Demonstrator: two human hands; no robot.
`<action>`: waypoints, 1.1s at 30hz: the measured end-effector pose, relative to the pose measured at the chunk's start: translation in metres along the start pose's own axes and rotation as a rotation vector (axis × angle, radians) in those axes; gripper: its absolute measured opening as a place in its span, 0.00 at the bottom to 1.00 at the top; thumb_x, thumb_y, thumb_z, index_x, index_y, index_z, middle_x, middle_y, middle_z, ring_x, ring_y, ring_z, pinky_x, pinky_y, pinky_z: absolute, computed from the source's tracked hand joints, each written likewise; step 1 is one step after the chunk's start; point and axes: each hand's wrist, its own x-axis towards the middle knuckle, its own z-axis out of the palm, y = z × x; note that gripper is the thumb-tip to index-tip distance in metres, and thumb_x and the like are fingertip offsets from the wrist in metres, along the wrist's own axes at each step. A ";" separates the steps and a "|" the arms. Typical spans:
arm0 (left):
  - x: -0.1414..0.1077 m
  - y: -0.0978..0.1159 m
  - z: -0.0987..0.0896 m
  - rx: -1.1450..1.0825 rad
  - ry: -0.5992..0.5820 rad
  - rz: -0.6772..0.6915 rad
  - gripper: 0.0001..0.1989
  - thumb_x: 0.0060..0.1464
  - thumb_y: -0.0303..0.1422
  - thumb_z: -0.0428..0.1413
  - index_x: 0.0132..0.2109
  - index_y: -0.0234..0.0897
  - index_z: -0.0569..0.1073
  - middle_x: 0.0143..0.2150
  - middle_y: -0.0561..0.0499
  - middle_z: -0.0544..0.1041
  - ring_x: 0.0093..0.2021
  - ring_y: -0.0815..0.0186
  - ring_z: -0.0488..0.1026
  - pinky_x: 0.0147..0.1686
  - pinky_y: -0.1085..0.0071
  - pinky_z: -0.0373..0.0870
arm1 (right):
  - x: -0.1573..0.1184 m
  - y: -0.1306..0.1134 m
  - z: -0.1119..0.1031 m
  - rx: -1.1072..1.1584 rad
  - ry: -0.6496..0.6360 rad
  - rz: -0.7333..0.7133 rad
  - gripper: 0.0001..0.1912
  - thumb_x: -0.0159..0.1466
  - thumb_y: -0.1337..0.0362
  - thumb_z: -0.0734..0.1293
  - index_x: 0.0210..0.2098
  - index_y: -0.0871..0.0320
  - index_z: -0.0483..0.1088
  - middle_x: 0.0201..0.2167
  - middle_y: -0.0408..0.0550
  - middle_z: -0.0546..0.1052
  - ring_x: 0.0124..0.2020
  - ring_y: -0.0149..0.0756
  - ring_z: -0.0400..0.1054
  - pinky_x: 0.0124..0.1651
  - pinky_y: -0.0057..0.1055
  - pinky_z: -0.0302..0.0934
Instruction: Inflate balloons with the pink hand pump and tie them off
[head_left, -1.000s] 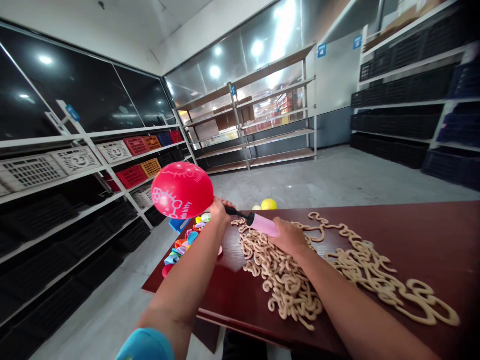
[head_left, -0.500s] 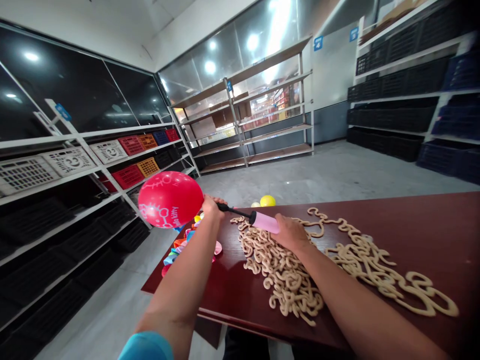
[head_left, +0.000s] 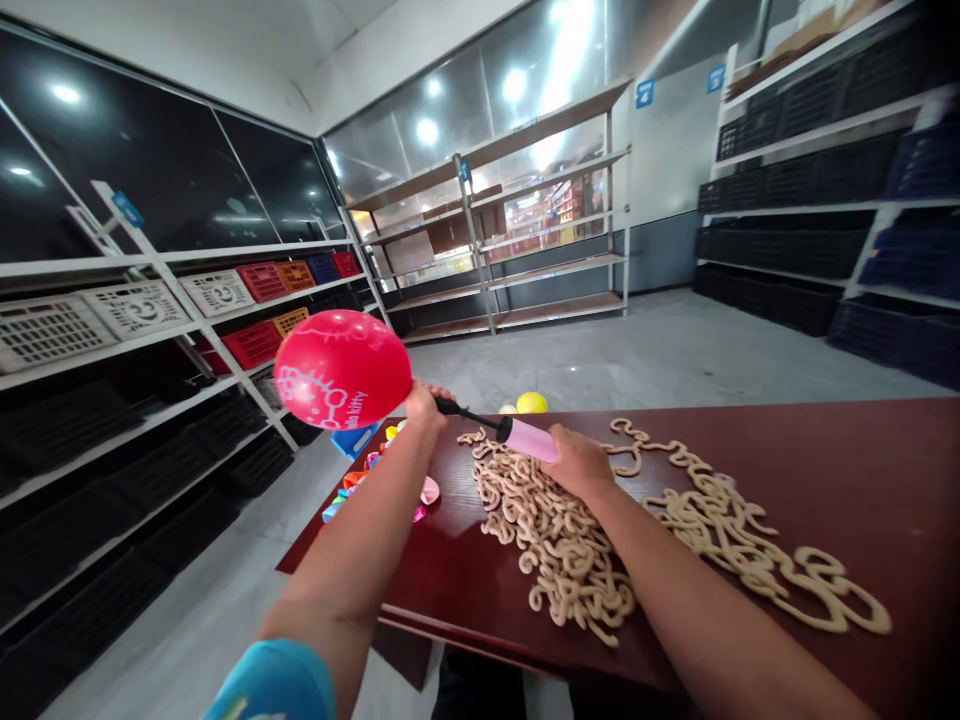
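A red inflated balloon (head_left: 341, 368) with white printed figures hangs at the left, over the table's far left edge. My left hand (head_left: 427, 404) is closed around its neck and the black end of a hand balloon pump. The pump's black rod runs right to a pink barrel (head_left: 532, 440), which my right hand (head_left: 579, 462) grips. How the balloon's neck meets the pump is hidden by my left fingers. Under the pump lies a heap of beige, curly, rope-like strands (head_left: 559, 535). Beside my left forearm are several flat coloured balloons (head_left: 352, 480).
The dark red table (head_left: 825, 470) holds more beige strands (head_left: 720, 520) at right. Beyond its far edge show a yellow balloon (head_left: 532, 402) and a blue object (head_left: 354, 441). Shelves with crates (head_left: 142, 308) stand left; a metal rack (head_left: 551, 305) stands behind; dark crates (head_left: 780, 240) fill shelves at right.
The balloon has risen a little, and its printed side has turned slightly. Both hands keep their grips, with almost the same spacing along the pump. The view has shifted slightly.
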 end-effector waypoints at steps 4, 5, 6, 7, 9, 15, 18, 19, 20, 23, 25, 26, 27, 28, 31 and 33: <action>0.014 0.028 -0.001 0.005 -0.020 0.073 0.12 0.54 0.33 0.45 0.24 0.38 0.52 0.15 0.59 0.52 0.12 0.74 0.53 0.18 0.74 0.57 | 0.004 0.006 -0.001 -0.021 0.003 0.049 0.14 0.54 0.58 0.64 0.38 0.58 0.63 0.33 0.50 0.72 0.37 0.41 0.65 0.37 0.33 0.51; 0.014 0.028 0.000 -0.001 -0.020 0.084 0.13 0.55 0.33 0.45 0.24 0.38 0.52 0.15 0.59 0.52 0.12 0.74 0.54 0.18 0.74 0.56 | 0.004 0.007 -0.001 -0.029 0.005 0.072 0.14 0.54 0.58 0.64 0.38 0.58 0.63 0.34 0.51 0.72 0.37 0.41 0.65 0.37 0.33 0.50; 0.013 0.026 0.000 -0.009 -0.019 0.086 0.13 0.55 0.34 0.45 0.24 0.38 0.52 0.15 0.59 0.52 0.12 0.74 0.54 0.18 0.74 0.56 | 0.004 0.006 -0.001 -0.038 0.010 0.093 0.13 0.55 0.59 0.63 0.38 0.59 0.63 0.34 0.51 0.72 0.38 0.41 0.64 0.38 0.33 0.50; 0.010 0.021 0.001 -0.019 -0.015 0.082 0.14 0.55 0.34 0.45 0.24 0.38 0.51 0.15 0.59 0.52 0.12 0.74 0.53 0.17 0.74 0.56 | 0.005 0.006 -0.001 -0.047 0.016 0.106 0.13 0.55 0.60 0.63 0.38 0.59 0.63 0.34 0.51 0.72 0.38 0.41 0.64 0.38 0.34 0.50; 0.002 0.004 0.002 -0.035 -0.006 0.058 0.15 0.56 0.36 0.44 0.23 0.38 0.50 0.15 0.59 0.51 0.12 0.74 0.53 0.17 0.74 0.55 | 0.004 0.004 -0.001 -0.058 0.031 0.101 0.12 0.55 0.61 0.63 0.38 0.59 0.63 0.35 0.51 0.72 0.39 0.42 0.64 0.38 0.34 0.50; -0.021 -0.061 0.008 -0.060 -0.037 -0.049 0.16 0.54 0.39 0.45 0.23 0.38 0.50 0.14 0.59 0.52 0.13 0.73 0.55 0.18 0.73 0.56 | 0.002 -0.001 -0.003 -0.033 0.025 0.052 0.14 0.55 0.60 0.63 0.39 0.59 0.62 0.36 0.53 0.71 0.40 0.42 0.62 0.40 0.34 0.49; -0.024 -0.073 0.008 -0.071 -0.059 -0.071 0.17 0.54 0.40 0.45 0.23 0.38 0.49 0.15 0.59 0.52 0.13 0.72 0.55 0.18 0.73 0.57 | 0.002 -0.002 -0.005 -0.036 0.027 0.035 0.14 0.54 0.60 0.63 0.39 0.58 0.62 0.36 0.52 0.71 0.40 0.42 0.62 0.40 0.33 0.48; -0.024 -0.071 0.008 -0.067 -0.064 -0.079 0.17 0.54 0.40 0.45 0.23 0.38 0.49 0.14 0.59 0.52 0.13 0.72 0.55 0.18 0.73 0.57 | 0.002 -0.002 -0.006 -0.038 0.028 0.028 0.13 0.54 0.61 0.63 0.38 0.58 0.62 0.36 0.51 0.71 0.40 0.42 0.62 0.39 0.33 0.48; -0.023 -0.068 0.007 -0.059 -0.067 -0.084 0.17 0.54 0.40 0.45 0.23 0.38 0.49 0.14 0.59 0.52 0.13 0.72 0.55 0.18 0.72 0.57 | 0.001 -0.001 -0.006 -0.038 0.030 0.023 0.13 0.54 0.62 0.63 0.38 0.58 0.63 0.36 0.51 0.71 0.40 0.41 0.62 0.40 0.33 0.48; -0.017 -0.045 0.005 -0.038 -0.046 -0.053 0.15 0.54 0.36 0.45 0.23 0.38 0.50 0.14 0.59 0.53 0.13 0.72 0.55 0.18 0.73 0.57 | 0.002 0.000 -0.006 -0.035 0.027 0.021 0.14 0.54 0.62 0.63 0.40 0.58 0.63 0.36 0.51 0.71 0.40 0.41 0.62 0.41 0.33 0.47; -0.010 -0.023 0.002 -0.030 -0.019 -0.006 0.13 0.53 0.33 0.46 0.23 0.38 0.51 0.14 0.59 0.52 0.13 0.73 0.55 0.18 0.73 0.57 | 0.002 0.002 -0.005 -0.047 0.030 0.037 0.14 0.54 0.63 0.63 0.41 0.58 0.63 0.37 0.51 0.71 0.40 0.40 0.62 0.41 0.34 0.47; -0.006 -0.011 0.001 -0.030 -0.014 0.012 0.13 0.53 0.32 0.46 0.24 0.38 0.51 0.14 0.59 0.52 0.13 0.73 0.55 0.18 0.74 0.56 | 0.003 0.004 -0.003 -0.056 0.037 0.046 0.14 0.55 0.63 0.63 0.40 0.58 0.64 0.37 0.51 0.71 0.40 0.41 0.61 0.42 0.34 0.46; -0.002 -0.001 -0.001 -0.030 -0.014 0.023 0.12 0.53 0.31 0.45 0.24 0.38 0.51 0.14 0.59 0.52 0.13 0.73 0.54 0.18 0.74 0.56 | 0.003 0.006 -0.002 -0.066 0.049 0.057 0.13 0.55 0.62 0.63 0.40 0.58 0.64 0.37 0.51 0.71 0.41 0.41 0.61 0.42 0.35 0.46; 0.003 0.009 -0.003 -0.030 -0.020 0.029 0.12 0.53 0.31 0.45 0.24 0.38 0.51 0.14 0.59 0.52 0.13 0.73 0.54 0.18 0.74 0.56 | 0.004 0.008 0.000 -0.075 0.064 0.070 0.13 0.56 0.61 0.62 0.40 0.58 0.64 0.37 0.51 0.71 0.41 0.42 0.61 0.42 0.35 0.45; 0.014 0.024 -0.008 -0.042 -0.034 0.049 0.11 0.53 0.29 0.44 0.24 0.38 0.51 0.14 0.59 0.52 0.12 0.73 0.54 0.18 0.74 0.56 | 0.005 0.012 0.005 -0.096 0.091 0.112 0.14 0.57 0.57 0.62 0.40 0.58 0.64 0.37 0.52 0.70 0.41 0.43 0.60 0.41 0.36 0.45; 0.016 0.020 -0.011 -0.064 -0.021 0.057 0.11 0.53 0.29 0.44 0.24 0.38 0.51 0.14 0.59 0.52 0.12 0.73 0.54 0.18 0.74 0.56 | 0.005 0.014 0.006 -0.112 0.089 0.132 0.14 0.58 0.57 0.61 0.40 0.58 0.63 0.38 0.53 0.70 0.40 0.43 0.60 0.40 0.35 0.46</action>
